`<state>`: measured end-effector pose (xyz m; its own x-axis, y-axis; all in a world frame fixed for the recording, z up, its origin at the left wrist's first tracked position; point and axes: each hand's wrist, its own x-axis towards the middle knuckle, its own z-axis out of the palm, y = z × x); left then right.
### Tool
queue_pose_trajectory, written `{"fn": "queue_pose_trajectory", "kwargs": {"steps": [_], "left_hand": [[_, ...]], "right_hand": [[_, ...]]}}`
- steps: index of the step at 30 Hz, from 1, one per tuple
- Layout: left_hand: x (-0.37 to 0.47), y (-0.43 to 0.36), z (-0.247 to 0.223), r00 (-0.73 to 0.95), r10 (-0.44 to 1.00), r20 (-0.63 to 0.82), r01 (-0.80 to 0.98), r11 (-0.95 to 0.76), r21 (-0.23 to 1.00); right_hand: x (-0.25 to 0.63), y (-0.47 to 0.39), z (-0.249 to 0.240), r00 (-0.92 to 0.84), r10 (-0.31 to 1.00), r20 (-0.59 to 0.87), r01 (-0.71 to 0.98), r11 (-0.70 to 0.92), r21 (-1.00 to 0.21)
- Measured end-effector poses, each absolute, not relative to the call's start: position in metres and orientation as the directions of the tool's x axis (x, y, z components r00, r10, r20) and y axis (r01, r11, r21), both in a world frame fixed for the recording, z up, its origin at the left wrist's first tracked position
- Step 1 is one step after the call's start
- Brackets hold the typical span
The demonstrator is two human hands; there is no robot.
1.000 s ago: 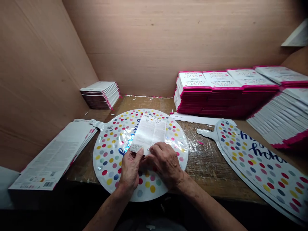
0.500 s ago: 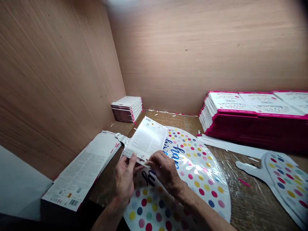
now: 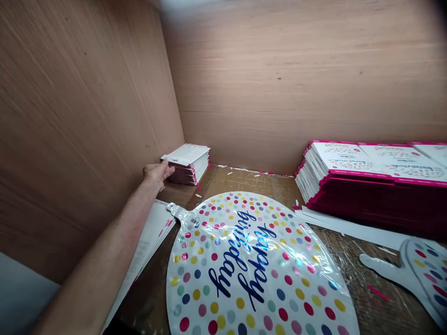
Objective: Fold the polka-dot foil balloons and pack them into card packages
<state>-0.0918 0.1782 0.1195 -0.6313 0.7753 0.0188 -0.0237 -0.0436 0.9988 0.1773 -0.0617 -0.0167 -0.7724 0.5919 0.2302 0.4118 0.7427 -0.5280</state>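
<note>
My left hand (image 3: 158,174) reaches to the small stack of white cards with pink edges (image 3: 188,156) in the back left corner. Its thumb lies at the top card's near left corner, and its fingers are by the stack's side. A round foil balloon (image 3: 279,279) with coloured dots and blue "happy birthday" lettering lies flat in front, its neck pointing left. My right hand is out of view.
Printed cards (image 3: 150,235) lie fanned at the left, partly under my forearm. Large pink-edged card stacks (image 3: 377,186) stand at the back right, with white strips (image 3: 349,228) before them. More dotted balloons (image 3: 424,265) lie at the right. Wooden walls (image 3: 279,93) rise behind and left.
My left hand has moved from the middle to the corner stack. The card both hands held is no longer over the balloon, and a card now lies on the stack. My right hand has left the view.
</note>
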Motion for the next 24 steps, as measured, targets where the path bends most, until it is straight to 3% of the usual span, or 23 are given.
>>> {"fn": "queue_pose_trajectory", "kwargs": {"steps": [2, 4, 5, 6, 7, 9, 11, 18, 24], "left_hand": [[-0.094, 0.146, 0.104, -0.617, 0.785, 0.058, 0.067, -0.021, 0.998], [-0.097, 0.097, 0.082, -0.554, 0.814, 0.172, 0.297, 0.000, 0.955], [-0.100, 0.071, 0.070, -0.435, 0.845, 0.311, 0.578, -0.003, 0.816], [-0.104, 0.045, 0.057, -0.286, 0.873, 0.396, 0.802, -0.009, 0.597], [-0.108, 0.021, 0.044, -0.182, 0.892, 0.413, 0.920, 0.006, 0.392], [-0.118, -0.015, 0.021, -0.134, 0.912, 0.388, 0.990, 0.108, 0.087], [-0.128, -0.031, 0.003, -0.126, 0.927, 0.354, 0.986, 0.157, -0.062], [-0.141, -0.011, -0.006, -0.037, 0.955, 0.293, 0.988, 0.079, -0.131], [-0.140, -0.008, -0.006, -0.029, 0.941, 0.338, 0.993, 0.066, -0.097]], "right_hand": [[0.180, -0.069, -0.005, -0.767, 0.612, 0.192, 0.454, 0.730, -0.512], [0.175, -0.072, 0.009, -0.749, 0.640, 0.169, 0.481, 0.702, -0.525], [0.168, -0.069, 0.016, -0.734, 0.661, 0.157, 0.505, 0.685, -0.525], [0.159, -0.062, 0.023, -0.711, 0.689, 0.142, 0.542, 0.665, -0.513], [0.146, -0.051, 0.031, -0.690, 0.712, 0.130, 0.574, 0.647, -0.502], [0.115, -0.022, 0.043, -0.600, 0.798, 0.061, 0.730, 0.576, -0.367], [0.078, 0.008, 0.052, -0.562, 0.827, 0.016, 0.795, 0.546, -0.264], [-0.010, 0.051, 0.052, -0.473, 0.867, -0.156, 0.877, 0.447, -0.177], [0.002, 0.064, 0.059, -0.463, 0.872, -0.158, 0.879, 0.430, -0.204]]}}
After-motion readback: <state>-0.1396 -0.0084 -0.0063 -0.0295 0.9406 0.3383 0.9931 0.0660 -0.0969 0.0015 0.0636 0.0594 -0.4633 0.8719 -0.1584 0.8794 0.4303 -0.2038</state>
